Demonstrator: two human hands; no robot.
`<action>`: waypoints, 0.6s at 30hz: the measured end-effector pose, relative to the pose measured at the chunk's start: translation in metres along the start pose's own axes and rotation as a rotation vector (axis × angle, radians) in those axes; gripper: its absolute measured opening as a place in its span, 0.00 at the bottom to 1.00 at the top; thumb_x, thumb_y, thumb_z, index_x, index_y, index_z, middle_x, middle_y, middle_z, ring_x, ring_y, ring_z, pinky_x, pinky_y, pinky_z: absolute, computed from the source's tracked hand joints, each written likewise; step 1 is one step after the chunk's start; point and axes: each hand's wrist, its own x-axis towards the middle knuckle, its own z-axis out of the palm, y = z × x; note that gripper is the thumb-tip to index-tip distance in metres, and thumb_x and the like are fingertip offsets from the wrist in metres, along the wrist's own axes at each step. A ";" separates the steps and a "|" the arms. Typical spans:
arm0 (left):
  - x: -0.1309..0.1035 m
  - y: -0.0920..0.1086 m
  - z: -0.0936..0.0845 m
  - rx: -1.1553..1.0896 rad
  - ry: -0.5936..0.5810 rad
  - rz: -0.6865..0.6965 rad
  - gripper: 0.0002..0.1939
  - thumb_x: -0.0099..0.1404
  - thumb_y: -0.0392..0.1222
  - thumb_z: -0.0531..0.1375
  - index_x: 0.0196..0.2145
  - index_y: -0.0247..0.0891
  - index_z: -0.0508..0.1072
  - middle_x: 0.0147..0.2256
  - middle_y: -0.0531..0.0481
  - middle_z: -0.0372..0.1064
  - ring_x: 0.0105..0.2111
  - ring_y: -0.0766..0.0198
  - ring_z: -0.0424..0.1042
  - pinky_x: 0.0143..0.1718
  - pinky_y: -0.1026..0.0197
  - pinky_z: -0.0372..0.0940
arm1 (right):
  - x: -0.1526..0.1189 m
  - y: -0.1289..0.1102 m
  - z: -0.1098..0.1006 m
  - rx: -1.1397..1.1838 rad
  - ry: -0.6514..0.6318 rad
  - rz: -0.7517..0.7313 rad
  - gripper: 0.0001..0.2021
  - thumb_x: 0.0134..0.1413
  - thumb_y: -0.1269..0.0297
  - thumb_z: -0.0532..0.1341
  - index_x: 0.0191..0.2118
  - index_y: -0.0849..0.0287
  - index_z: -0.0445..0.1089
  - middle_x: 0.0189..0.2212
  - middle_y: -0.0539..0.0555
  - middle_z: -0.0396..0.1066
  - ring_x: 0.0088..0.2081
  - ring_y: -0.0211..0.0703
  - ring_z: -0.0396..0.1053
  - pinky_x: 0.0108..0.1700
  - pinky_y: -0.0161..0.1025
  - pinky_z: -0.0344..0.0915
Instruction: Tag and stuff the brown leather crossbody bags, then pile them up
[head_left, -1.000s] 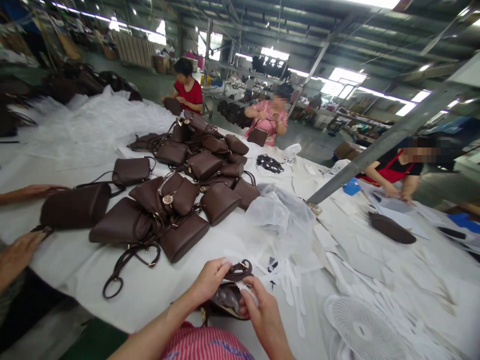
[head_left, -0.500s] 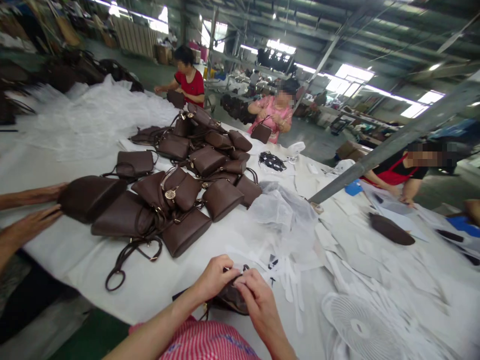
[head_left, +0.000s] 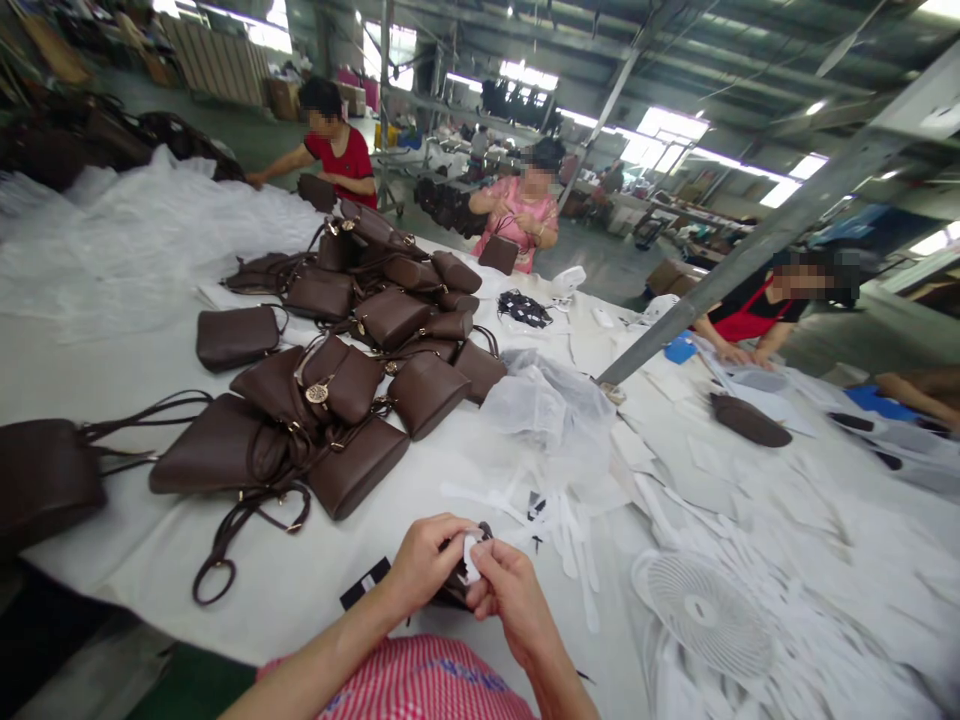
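Observation:
Close to my body, a dark brown handbag (head_left: 452, 590) is mostly hidden beneath my hands. My left hand (head_left: 431, 562) is closed, its fingers gripping the upper edge of that bag. With thumb and fingers pinched, my right hand (head_left: 504, 580) holds a small white slip (head_left: 472, 556) at the bag's top, right beside my left fingertips. A black tag (head_left: 366, 583) with a white label lies by my left wrist. Farther up the table is a heap of brown handbags (head_left: 356, 375) with straps and gold-coloured fittings.
White strips (head_left: 574, 560) and a crumpled translucent sheet (head_left: 551, 405) lie ahead to the right. A white fan (head_left: 705, 610) stands at the near right. A slanted metal post (head_left: 697, 285) rises from the table. Co-workers (head_left: 341, 160) stand around the far side.
A white slip now shows between my hands. At the left, a handbag has shifted toward the table's left edge, and the other person's hands have left view. My view has turned slightly right.

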 end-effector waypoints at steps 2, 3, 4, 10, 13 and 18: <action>-0.001 -0.002 0.001 0.023 0.010 0.021 0.13 0.64 0.35 0.53 0.41 0.39 0.76 0.38 0.50 0.76 0.38 0.64 0.74 0.42 0.65 0.65 | 0.001 0.001 0.001 0.038 0.009 -0.024 0.24 0.43 0.42 0.64 0.28 0.62 0.66 0.12 0.48 0.67 0.12 0.28 0.57 0.15 0.24 0.48; -0.002 -0.002 0.001 0.037 0.015 0.034 0.13 0.65 0.35 0.53 0.42 0.39 0.76 0.39 0.50 0.76 0.39 0.64 0.74 0.43 0.65 0.65 | 0.001 0.002 0.001 0.056 0.009 -0.040 0.24 0.43 0.42 0.64 0.28 0.62 0.66 0.12 0.47 0.66 0.12 0.27 0.55 0.15 0.24 0.46; -0.003 -0.003 0.001 0.050 0.019 0.046 0.13 0.65 0.35 0.53 0.42 0.39 0.75 0.40 0.50 0.76 0.39 0.64 0.74 0.43 0.65 0.65 | 0.001 0.002 0.001 0.072 0.008 -0.058 0.23 0.43 0.42 0.64 0.27 0.62 0.65 0.11 0.47 0.66 0.11 0.26 0.54 0.15 0.24 0.44; -0.006 -0.006 0.002 0.110 0.010 0.121 0.13 0.64 0.33 0.52 0.42 0.39 0.73 0.39 0.50 0.76 0.38 0.65 0.74 0.41 0.66 0.65 | -0.001 0.004 0.003 0.103 -0.005 -0.101 0.23 0.43 0.43 0.65 0.25 0.62 0.65 0.11 0.46 0.64 0.11 0.25 0.52 0.15 0.24 0.43; -0.006 -0.007 0.001 0.183 -0.022 0.196 0.13 0.64 0.32 0.51 0.41 0.39 0.72 0.35 0.50 0.75 0.34 0.66 0.73 0.37 0.67 0.64 | 0.000 0.005 0.005 0.153 0.043 -0.081 0.24 0.38 0.42 0.67 0.26 0.61 0.64 0.11 0.45 0.64 0.12 0.26 0.54 0.14 0.23 0.45; -0.008 -0.007 0.000 0.329 -0.060 0.276 0.11 0.63 0.32 0.50 0.37 0.38 0.70 0.27 0.52 0.71 0.25 0.68 0.69 0.29 0.68 0.61 | 0.002 0.006 0.007 0.248 0.085 -0.069 0.25 0.33 0.46 0.71 0.28 0.59 0.61 0.14 0.46 0.68 0.14 0.29 0.60 0.15 0.24 0.53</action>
